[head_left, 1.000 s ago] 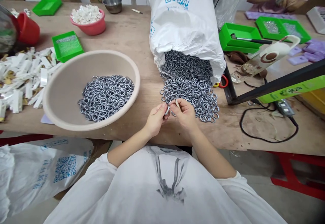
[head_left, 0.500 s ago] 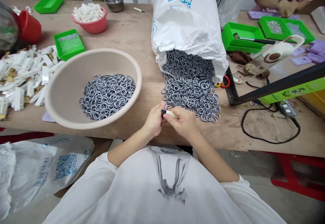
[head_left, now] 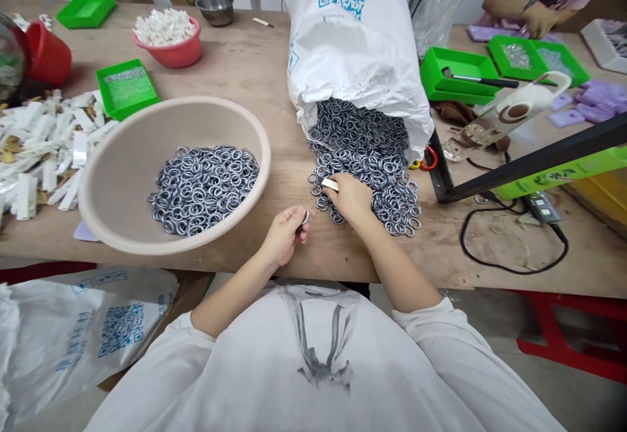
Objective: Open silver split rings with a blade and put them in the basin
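Observation:
My left hand is closed on a grey metal ring, just above the table near its front edge. My right hand is wrapped round a small cream-coloured tool, one end of which sticks out by the thumb; the rest is hidden. That hand is over the left part of a pile of loose grey rings, its fingertips out of sight. The pile spills from a white sack lying on its side. Left of my hands, a large beige basin holds more such rings.
White plastic parts are heaped beyond the basin. Green trays and a pink bowl stand behind it. A black metal frame, a cable and a clear bottle are at right. Another person's hands work at far right.
My hands were together in front of me and have parted. The right moved forward onto the ring pile with the cream-coloured tool; the left moved slightly left and back with a ring.

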Demonstrator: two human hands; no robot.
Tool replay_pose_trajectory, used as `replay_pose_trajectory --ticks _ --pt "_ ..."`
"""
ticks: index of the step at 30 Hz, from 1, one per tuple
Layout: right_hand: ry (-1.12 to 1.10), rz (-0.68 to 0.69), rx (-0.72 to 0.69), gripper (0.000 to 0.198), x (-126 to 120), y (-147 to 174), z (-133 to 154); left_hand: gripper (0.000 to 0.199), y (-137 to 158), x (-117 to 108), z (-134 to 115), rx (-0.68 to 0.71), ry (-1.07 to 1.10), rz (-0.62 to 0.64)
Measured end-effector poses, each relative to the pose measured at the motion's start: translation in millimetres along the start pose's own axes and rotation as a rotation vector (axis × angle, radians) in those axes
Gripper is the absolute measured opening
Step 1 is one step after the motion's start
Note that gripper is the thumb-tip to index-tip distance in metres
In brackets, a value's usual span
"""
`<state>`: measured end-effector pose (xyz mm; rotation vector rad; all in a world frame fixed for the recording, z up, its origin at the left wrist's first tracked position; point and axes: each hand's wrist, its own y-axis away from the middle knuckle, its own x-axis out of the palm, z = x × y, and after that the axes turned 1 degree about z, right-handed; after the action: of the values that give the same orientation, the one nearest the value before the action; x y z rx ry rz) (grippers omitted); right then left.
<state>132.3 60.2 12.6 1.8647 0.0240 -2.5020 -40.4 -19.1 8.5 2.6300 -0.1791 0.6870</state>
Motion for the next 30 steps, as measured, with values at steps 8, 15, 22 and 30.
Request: replay_pose_trajectory --ticks 8,15,22,30 --pt "-0.179 -0.088 0.024 0.02 -4 -2 -19 0.033 -11 -8 -6 -0.058 0.05 -0.058" --pt "-1.147 -0.071 0.047 0.034 5 35 0 0.043 -22 24 6 0.025 -0.027 -0.016" --pt "-1.396 -0.047 0.037 0.037 6 69 17 0.052 -17 38 10 0.121 -0.071 0.041" --pt "-1.284 -0.081 -0.083 0.043 -3 70 10 0.056 -6 41 -1 0.032 0.029 0.113"
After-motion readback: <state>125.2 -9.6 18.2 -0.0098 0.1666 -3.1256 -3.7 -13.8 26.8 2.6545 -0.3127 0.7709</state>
